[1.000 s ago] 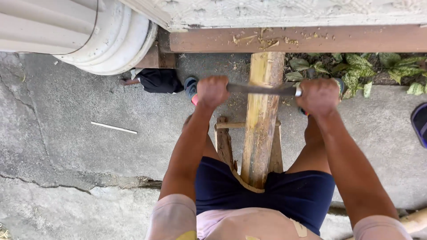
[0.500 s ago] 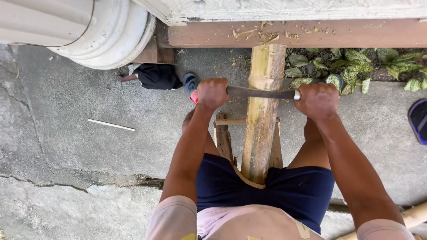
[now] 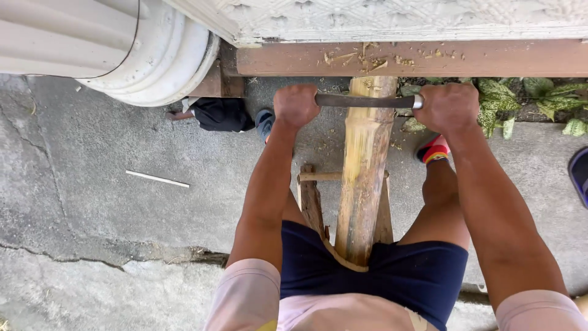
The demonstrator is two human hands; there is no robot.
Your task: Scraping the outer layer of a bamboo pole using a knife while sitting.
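While we are sitting astride a low wooden stand (image 3: 313, 202), we are gripping a two-handled blade (image 3: 366, 100) laid across a bamboo pole (image 3: 362, 178). Far to the left of our fingers, a white fluted column base (image 3: 122, 49) is resting on the cracked concrete ground (image 3: 92, 184), with a thin pale stick (image 3: 157, 179) lying well apart from us and a dark bundle (image 3: 222, 114) sitting just beside the left knuckles. Our left hand (image 3: 296, 105) is curling tight, fingers together and clamped on the blade's left end, just left of the pole. Between both fists the dark blade is crossing the pole's far end, probably so that both arms are sharing the load evenly. The pole is running from under our fingers back between our thighs, seemingly braced by the stand and our body so it is not sliding. Our right hand (image 3: 450, 107) is likewise wrapping shut around the right handle. Beyond the fingertips a brown ledge (image 3: 490, 58) is carrying shavings, and to the right, spotted leaves (image 3: 520, 101) are growing.
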